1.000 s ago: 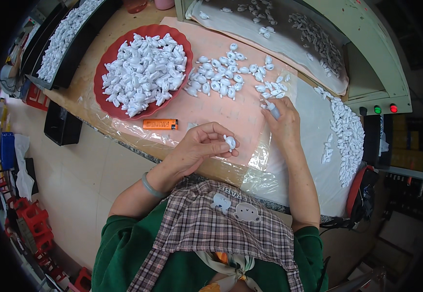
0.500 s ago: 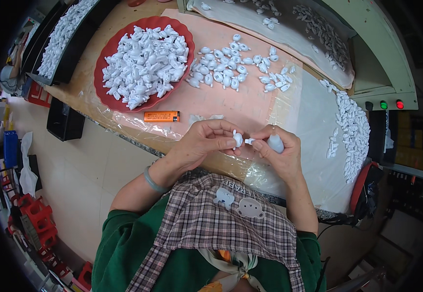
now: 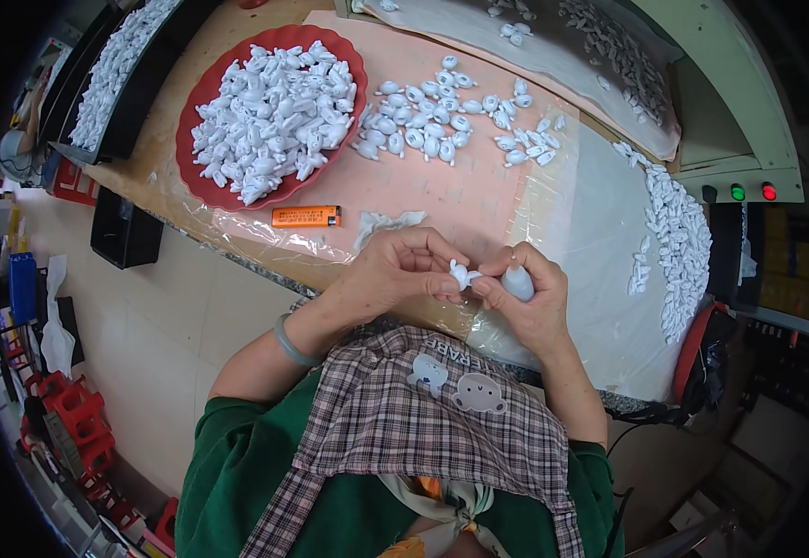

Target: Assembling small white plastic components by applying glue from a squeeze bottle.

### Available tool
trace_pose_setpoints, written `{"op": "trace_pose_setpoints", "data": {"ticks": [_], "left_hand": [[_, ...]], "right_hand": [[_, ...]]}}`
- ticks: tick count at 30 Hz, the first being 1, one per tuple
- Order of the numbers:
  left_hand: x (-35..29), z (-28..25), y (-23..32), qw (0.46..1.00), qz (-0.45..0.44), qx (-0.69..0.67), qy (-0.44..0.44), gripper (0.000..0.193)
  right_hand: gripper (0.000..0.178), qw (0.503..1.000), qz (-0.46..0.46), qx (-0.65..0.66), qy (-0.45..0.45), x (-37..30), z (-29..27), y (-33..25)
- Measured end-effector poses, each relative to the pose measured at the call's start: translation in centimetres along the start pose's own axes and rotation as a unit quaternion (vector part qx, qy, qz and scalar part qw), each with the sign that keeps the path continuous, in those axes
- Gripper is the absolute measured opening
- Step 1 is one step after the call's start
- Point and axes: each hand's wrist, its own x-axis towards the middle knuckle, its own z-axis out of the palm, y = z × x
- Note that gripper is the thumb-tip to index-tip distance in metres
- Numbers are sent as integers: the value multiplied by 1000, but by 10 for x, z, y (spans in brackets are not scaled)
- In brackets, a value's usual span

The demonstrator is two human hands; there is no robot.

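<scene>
Between thumb and fingertips, my left hand (image 3: 395,270) grips a small white plastic figurine body (image 3: 459,272). My right hand (image 3: 539,302) pinches a small white piece (image 3: 475,276) that meets the body's right side. Tucked in the same right hand is a small pale squeeze bottle (image 3: 518,282), tilted, its body showing between thumb and forefinger. My fingertips partly cover where the two white parts touch. Just beyond the left hand lies a crumpled white tissue (image 3: 387,221), and left of it an orange lighter (image 3: 306,216).
A scalloped red bowl (image 3: 190,177) heaped with white figurine parts stands at the left. Several egg-shaped parts (image 3: 423,112) are spread right of it. Small white pieces (image 3: 679,242) form a pile at the right. A pale green lit cabinet (image 3: 748,112) borders the far right.
The small white piece in my right hand has come left against the figurine body, closing the gap. The body has turned in my left fingers.
</scene>
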Motion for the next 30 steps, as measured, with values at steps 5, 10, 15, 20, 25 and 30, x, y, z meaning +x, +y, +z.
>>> {"op": "trace_pose_setpoints", "data": {"ticks": [5, 10, 15, 20, 25, 30], "left_hand": [[-3, 1, 2, 1000, -9, 26, -10, 21], [-4, 2, 1, 999, -26, 39, -3, 19], [-3, 0, -2, 997, -42, 57, -3, 18], [-2, 1, -1, 996, -55, 72, 2, 17], [-2, 1, 1, 995, -66, 73, 7, 17], [-2, -1, -1, 995, -67, 72, 2, 18]], "right_hand": [[14, 986, 63, 152, -20, -5, 1, 2], [11, 980, 83, 179, -12, -9, 4, 8], [8, 977, 89, 193, -6, -13, 6, 13], [8, 978, 89, 190, -6, -15, 7, 18], [13, 980, 81, 181, -18, -16, 7, 22], [13, 979, 82, 184, -20, -16, 8, 21]]}}
